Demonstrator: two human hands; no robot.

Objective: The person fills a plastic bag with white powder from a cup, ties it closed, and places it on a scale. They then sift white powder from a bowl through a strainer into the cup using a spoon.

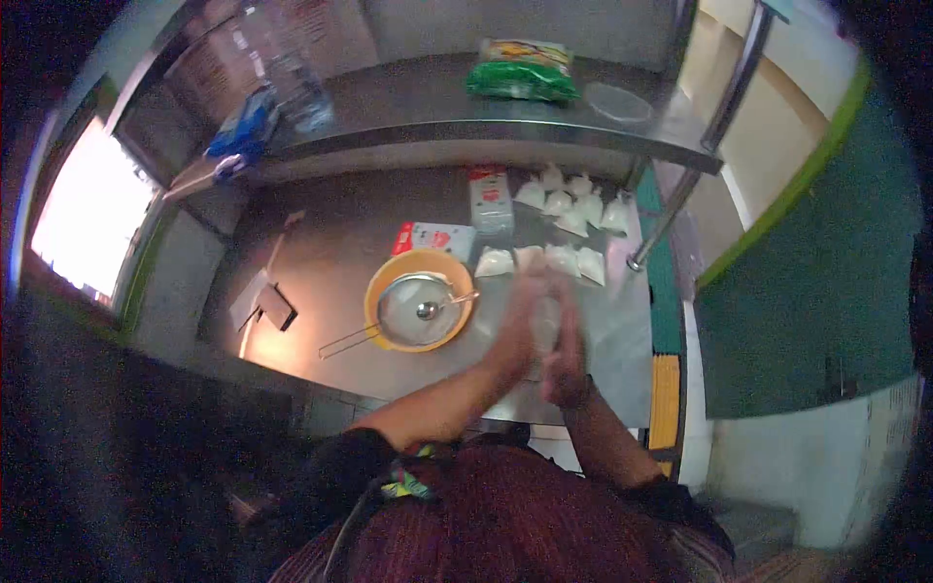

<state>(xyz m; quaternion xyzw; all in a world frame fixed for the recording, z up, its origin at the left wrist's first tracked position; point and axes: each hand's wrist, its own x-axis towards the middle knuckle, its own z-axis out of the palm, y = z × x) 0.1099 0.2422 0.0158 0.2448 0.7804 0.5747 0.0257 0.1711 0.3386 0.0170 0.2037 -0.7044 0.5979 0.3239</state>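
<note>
My left hand (520,325) and my right hand (566,355) are raised close together over the steel table, blurred by motion. Something pale and clear, perhaps a plastic bag (544,325), shows between them; its outline is unclear. Just beyond my fingertips lies a row of small bags of white powder (562,257). To the left of my hands is a yellow bowl (372,309) with a wire sieve (394,316) resting on it. White powder and a metal spoon (428,310) are in the sieve.
More filled bags (571,204) are grouped at the back right. Beside them are a clear pack with a red label (491,199) and a red-and-white pack (437,238). A shelf (408,133) overhead holds a green packet (523,73). A dark stand (278,306) is at left.
</note>
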